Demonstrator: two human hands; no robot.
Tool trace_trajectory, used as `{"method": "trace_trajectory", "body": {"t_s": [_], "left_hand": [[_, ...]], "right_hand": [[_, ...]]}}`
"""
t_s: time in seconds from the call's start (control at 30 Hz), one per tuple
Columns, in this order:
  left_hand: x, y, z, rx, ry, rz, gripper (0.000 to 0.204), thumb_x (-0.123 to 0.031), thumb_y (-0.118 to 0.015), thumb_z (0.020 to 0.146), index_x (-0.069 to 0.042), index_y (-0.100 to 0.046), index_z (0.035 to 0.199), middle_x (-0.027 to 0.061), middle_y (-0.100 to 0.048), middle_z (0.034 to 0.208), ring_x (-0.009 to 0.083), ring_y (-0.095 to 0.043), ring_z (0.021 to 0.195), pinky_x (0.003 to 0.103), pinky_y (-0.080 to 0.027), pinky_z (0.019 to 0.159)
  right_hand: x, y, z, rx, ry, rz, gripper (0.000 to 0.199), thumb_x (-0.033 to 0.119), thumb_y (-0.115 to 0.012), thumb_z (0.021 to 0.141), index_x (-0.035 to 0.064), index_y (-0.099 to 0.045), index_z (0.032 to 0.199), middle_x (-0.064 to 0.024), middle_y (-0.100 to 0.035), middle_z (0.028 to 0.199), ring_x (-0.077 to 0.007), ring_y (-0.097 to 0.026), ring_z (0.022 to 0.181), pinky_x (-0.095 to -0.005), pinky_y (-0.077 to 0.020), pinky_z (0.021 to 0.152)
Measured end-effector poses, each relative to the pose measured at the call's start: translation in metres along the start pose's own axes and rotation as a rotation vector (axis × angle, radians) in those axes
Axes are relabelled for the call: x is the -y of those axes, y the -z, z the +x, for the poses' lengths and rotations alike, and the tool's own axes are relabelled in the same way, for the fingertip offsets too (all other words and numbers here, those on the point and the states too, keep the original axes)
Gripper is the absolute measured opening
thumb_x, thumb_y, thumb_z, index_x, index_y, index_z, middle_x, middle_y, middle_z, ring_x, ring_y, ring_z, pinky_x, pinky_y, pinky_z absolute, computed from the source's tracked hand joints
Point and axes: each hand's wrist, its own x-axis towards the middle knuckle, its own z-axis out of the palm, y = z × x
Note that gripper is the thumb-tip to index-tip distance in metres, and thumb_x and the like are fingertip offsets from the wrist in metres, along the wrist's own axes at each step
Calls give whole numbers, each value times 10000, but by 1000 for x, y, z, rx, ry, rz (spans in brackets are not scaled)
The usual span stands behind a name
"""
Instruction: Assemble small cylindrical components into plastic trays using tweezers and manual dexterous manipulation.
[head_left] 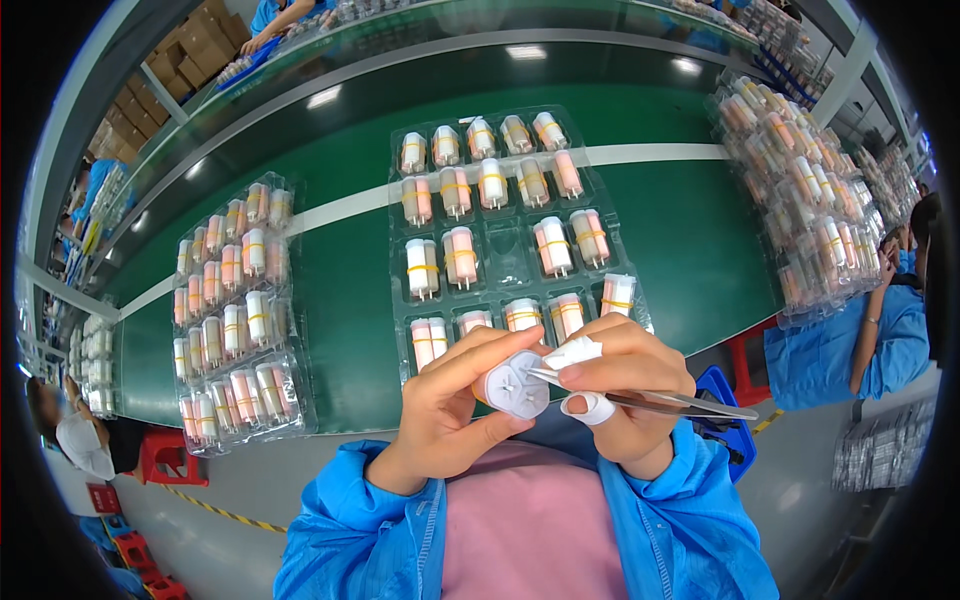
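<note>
My left hand is closed round a bundle of three cylinders, its pale end faces turned up, with thin pins standing out of them. My right hand grips metal tweezers, their tips touching or very near that end. White wrapping covers the right thumb and a finger. Just beyond both hands lies a clear plastic tray. In its pockets sit similar white, pink and grey bundles, held by yellow bands and showing metal pins.
All this rests on a green conveyor belt with a white stripe. Left of me stands another loaded tray; stacked loaded trays rise at the right. A blue bin is by my right elbow. Co-workers sit at both sides, one in blue.
</note>
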Motion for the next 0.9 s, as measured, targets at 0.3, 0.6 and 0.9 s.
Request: {"method": "trace_trajectory", "body": {"t_s": [0.3,0.6,0.9], "left_hand": [[2,0,-1,-8,-15,14,560,-5,-686,752,70,-488,1271,162,-552,1152,209,-535,1032,292,-475,843],[2,-2,-2,-7,-18,61,547,-2,-695,732,71,-517,1243,169,-564,1129,224,-540,1023,301,-467,849],[4,-1,-3,-3,-10,45,548,-16,-718,708,72,-540,1218,177,-569,1133,235,-545,1020,311,-450,857]], "right_hand": [[2,2,2,5,-63,19,176,32,-744,673,17,-694,841,-108,-653,796,-220,-593,637,-294,-447,558],[5,-7,-5,-144,-257,272,100,-29,-669,763,-36,-658,863,-112,-658,822,-171,-585,725,-281,-448,639],[5,-6,-9,-142,-333,437,94,-27,-615,830,-58,-618,919,-128,-648,856,-158,-590,799,-271,-471,709]]}}
